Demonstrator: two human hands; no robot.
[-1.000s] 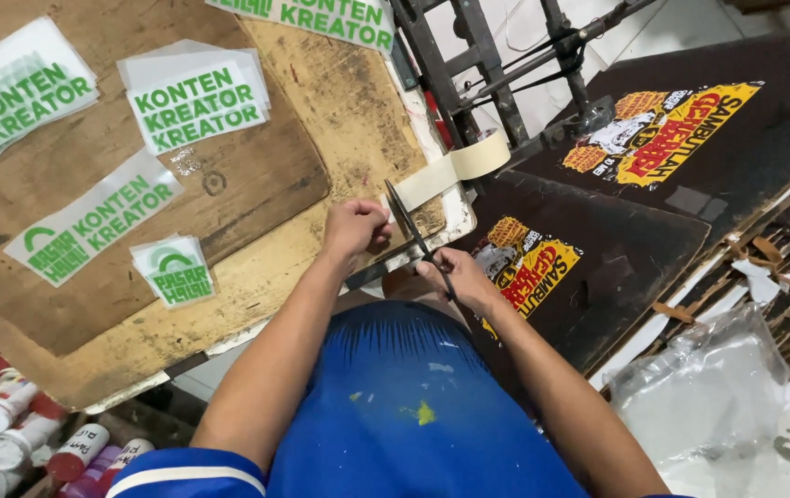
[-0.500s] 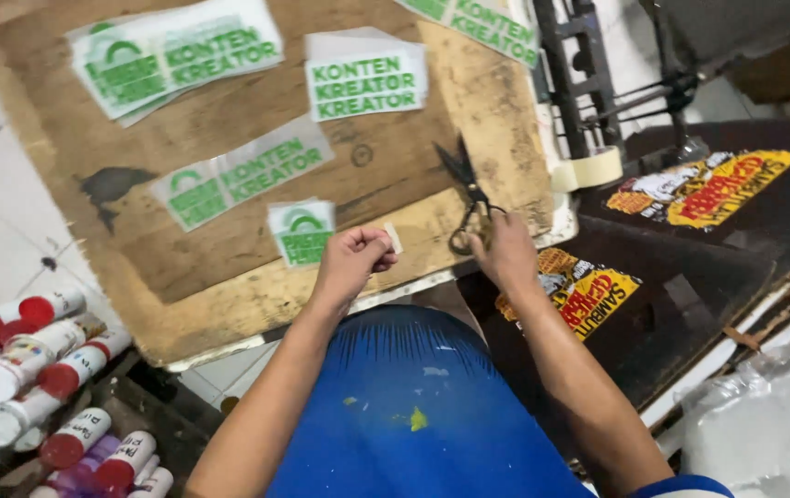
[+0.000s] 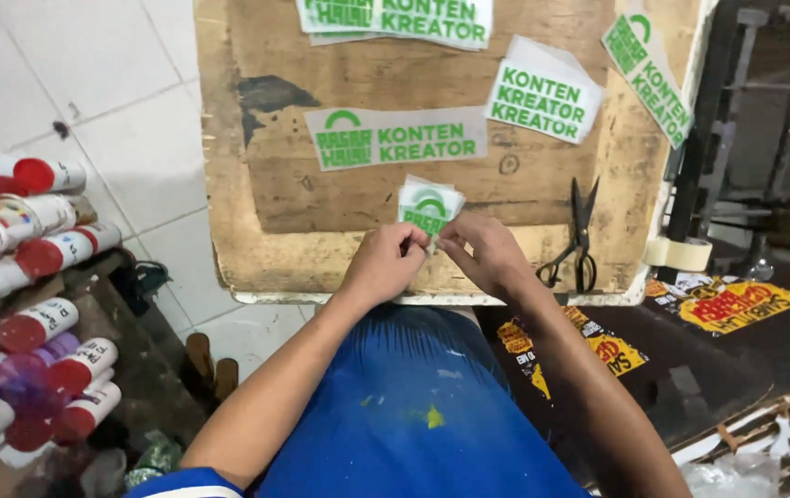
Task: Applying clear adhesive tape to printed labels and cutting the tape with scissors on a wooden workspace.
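The small white sticker with green print (image 3: 429, 208) lies on the worn wooden board (image 3: 266, 249), near its lower edge, and both of your hands now meet at its bottom rim. Your left hand (image 3: 384, 266) pinches something small and pale at the sticker's lower left with fingertips closed on it; your right hand (image 3: 484, 253) does the same at the lower right, thumb and fingers pressed together. What exactly sits between the fingertips is too small to tell, though it looks like a bit of tape.

Half a second ago your right hand held the black scissors (image 3: 578, 242); now they lie flat on the board at 3 o'clock from your hands, just beside your right wrist, blades pointing to 12 o'clock. Your right hand has let them go and come over to the sticker.

At 12 o'clock from the sticker sits a long white-and-green sticker (image 3: 396, 137), with another squarish one (image 3: 542, 93) at 1 o'clock. A roll of pale tape (image 3: 679, 253) hangs off the board's right edge at 3 o'clock. At 9 o'clock, well apart, red-capped white bottles (image 3: 40, 254) lie stacked. At 4 o'clock, yellow-and-red printed sheets (image 3: 734, 303) rest on a dark surface
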